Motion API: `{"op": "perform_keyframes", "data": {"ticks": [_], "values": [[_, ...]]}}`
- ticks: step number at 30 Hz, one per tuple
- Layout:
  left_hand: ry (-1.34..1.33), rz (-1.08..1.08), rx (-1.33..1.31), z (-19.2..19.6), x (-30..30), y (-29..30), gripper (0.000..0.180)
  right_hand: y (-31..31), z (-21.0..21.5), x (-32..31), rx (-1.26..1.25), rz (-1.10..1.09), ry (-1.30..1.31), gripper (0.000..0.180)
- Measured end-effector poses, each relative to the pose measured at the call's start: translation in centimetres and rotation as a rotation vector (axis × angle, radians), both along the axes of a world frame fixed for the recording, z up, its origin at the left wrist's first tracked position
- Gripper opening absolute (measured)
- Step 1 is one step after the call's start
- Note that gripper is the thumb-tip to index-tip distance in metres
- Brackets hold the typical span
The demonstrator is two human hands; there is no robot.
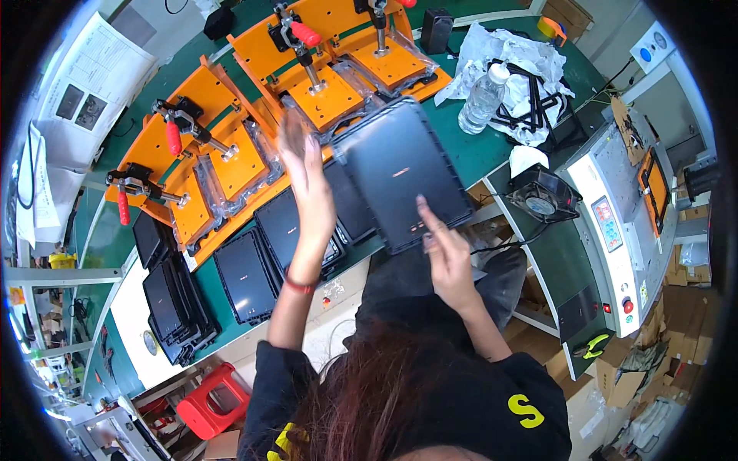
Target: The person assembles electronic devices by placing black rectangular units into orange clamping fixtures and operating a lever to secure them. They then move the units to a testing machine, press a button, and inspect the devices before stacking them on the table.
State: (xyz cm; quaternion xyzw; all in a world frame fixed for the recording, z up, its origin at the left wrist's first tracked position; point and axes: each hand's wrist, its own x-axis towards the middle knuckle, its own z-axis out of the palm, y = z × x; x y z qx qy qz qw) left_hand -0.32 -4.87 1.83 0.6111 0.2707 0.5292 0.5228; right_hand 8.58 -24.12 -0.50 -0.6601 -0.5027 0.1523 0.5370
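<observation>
A flat black rectangular plastic panel (419, 169) with a notched rim lies slantwise in front of me, its near end jutting past the table edge over my lap. My right hand (450, 265) is at its lower right corner, index finger stretched across the face; the fingers at the edge are partly hidden and seem to hold it. To the panel's left, my left hand (310, 184) is raised with nothing in it, fingers extended and smeared at the tips. Beneath and beside that hand sit more black panels (288, 227), in stacks along the near table edge.
Orange clamp fixtures (238, 157) with red-handled toggle clamps stand behind the panels. A clear bottle (484, 100), crumpled white wrapping (530, 58) and black frames (530, 115) occupy the right. A small fan (542, 196) sits beside a control-panel machine (615, 223). A red stool (215, 403) stands below left.
</observation>
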Motion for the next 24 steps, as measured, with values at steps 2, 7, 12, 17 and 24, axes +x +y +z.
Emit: {"op": "perform_keyframes", "data": {"ticks": [2, 7, 12, 17, 24], "values": [[-0.095, 0.185, 0.489, 1.6, 4.9, 2.6, 0.046, 0.0, -1.2, 1.5, 0.049, -0.081, 0.06, 0.04], [0.366, 0.016, 1.624, 3.1, 18.7, 10.7, 0.047, 1.9, -4.1, 4.6, -0.005, -0.153, 0.292, 0.034], [0.534, 0.634, 1.867, 7.7, 25.2, 14.6, 0.037, 3.8, -6.7, 7.1, -0.019, -0.197, 0.285, 0.031], [0.585, 0.743, 1.601, 14.6, 26.6, 15.4, 0.038, 5.8, -7.0, 8.8, -0.002, -0.178, 0.299, 0.03], [1.016, -0.007, 0.54, 16.1, 28.8, 34.8, 0.08, 8.1, -4.9, 10.0, -0.036, -0.097, 0.336, 0.029]]}}
